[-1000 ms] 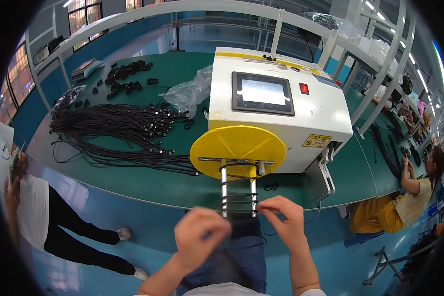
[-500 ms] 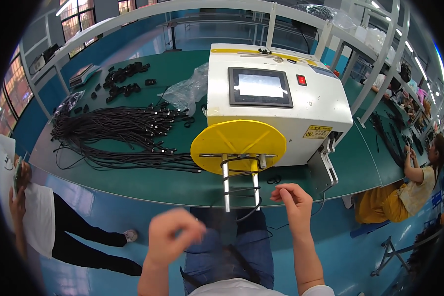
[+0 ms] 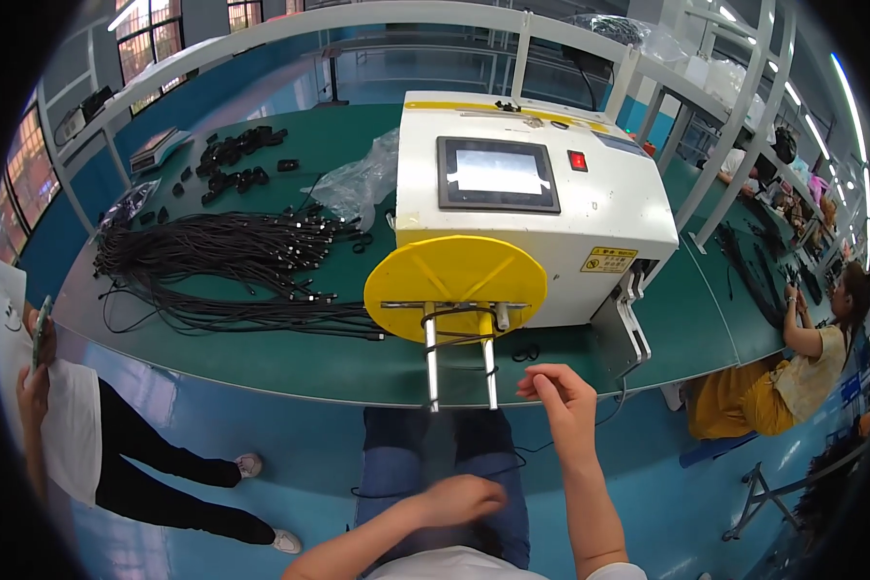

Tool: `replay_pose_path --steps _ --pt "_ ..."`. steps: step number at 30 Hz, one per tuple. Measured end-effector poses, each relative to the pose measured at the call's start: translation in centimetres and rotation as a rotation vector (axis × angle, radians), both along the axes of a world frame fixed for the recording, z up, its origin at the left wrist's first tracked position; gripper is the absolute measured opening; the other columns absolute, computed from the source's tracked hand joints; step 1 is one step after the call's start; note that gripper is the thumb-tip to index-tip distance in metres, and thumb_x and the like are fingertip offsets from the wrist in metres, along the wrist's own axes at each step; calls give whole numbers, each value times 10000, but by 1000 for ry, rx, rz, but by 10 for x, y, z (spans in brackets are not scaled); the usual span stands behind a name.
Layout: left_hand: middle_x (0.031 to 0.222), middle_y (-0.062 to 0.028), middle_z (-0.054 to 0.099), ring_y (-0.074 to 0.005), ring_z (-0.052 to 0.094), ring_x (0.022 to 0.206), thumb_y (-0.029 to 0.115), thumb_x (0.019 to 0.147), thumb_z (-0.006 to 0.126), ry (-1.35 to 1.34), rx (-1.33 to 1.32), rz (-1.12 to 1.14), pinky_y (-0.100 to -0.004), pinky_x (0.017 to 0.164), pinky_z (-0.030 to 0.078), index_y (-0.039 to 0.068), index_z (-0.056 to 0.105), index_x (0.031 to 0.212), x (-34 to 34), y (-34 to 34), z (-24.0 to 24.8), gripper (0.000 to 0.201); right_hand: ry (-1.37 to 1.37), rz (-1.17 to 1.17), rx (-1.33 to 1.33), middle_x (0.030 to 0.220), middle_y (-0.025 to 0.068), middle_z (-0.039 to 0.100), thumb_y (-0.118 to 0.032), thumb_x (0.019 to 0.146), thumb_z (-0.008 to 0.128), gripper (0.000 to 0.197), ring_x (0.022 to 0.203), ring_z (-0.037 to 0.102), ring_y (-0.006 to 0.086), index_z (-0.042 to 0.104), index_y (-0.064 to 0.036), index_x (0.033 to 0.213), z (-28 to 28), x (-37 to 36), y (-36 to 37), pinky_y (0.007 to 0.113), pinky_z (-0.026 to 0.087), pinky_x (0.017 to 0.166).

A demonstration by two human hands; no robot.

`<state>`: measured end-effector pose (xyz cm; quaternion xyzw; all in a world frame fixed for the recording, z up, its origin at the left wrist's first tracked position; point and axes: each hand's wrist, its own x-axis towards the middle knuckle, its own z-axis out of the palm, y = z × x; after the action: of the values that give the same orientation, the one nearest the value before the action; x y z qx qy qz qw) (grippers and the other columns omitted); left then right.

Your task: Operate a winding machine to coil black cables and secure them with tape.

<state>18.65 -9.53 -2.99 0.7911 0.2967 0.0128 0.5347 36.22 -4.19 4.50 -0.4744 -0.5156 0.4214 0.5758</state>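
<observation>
A black cable is wound loosely around the two metal prongs that stick out from a yellow disc toward me. The disc sits on the front of a white machine with a screen. Just right of the prongs' ends is my right hand, its thumb and fingers bent together; whatever they might hold is hidden. My left hand is low in front of my lap, curled closed and somewhat blurred. What it holds, if anything, does not show.
Bundled black cables lie left of the machine, with several small black parts and a clear plastic bag behind. Black rings lie below the machine. One person stands at left; another sits at right.
My left hand has come down and to the right, from left of the prongs to my lap. The cable hanging past the prongs' ends is gone from there. My right hand has hardly moved.
</observation>
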Motion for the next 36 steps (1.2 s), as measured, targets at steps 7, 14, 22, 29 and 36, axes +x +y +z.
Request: replay_pose_path --steps 7,14,22,29,36 --pt "736 -121 577 -234 565 663 94 843 559 -166 567 1053 -330 590 433 13 592 842 -72 48 17 88 -163 88 -25 888 75 638 -46 904 518 149 805 625 134 626 32 969 -28 7 6 252 502 713" --pt "679 -36 476 -129 442 605 73 895 464 -593 727 1237 -272 545 367 -8 486 739 -88 55 88 178 -90 111 -49 916 71 643 -73 907 522 169 793 628 124 627 22 1001 -15 -3 8 235 487 670" --pt "767 -55 569 -141 522 697 150 952 410 -522 776 940 -265 697 424 -27 593 882 -57 81 69 264 -50 122 -31 953 82 646 -85 915 505 204 804 618 124 598 24 1061 -9 -9 5 246 487 690" --pt "781 -60 627 -155 589 746 190 970 412 -495 199 663 -262 708 450 -28 629 926 -51 42 74 311 -46 108 -98 948 70 644 -85 913 511 203 806 612 118 600 18 1064 -22 -2 3 243 486 690" --pt "693 -58 616 -131 606 659 188 940 498 -297 190 309 -274 604 476 -3 653 829 -23 12 58 270 -87 174 -126 942 50 640 -83 907 520 199 812 601 104 605 12 1060 -33 -7 3 236 483 687"
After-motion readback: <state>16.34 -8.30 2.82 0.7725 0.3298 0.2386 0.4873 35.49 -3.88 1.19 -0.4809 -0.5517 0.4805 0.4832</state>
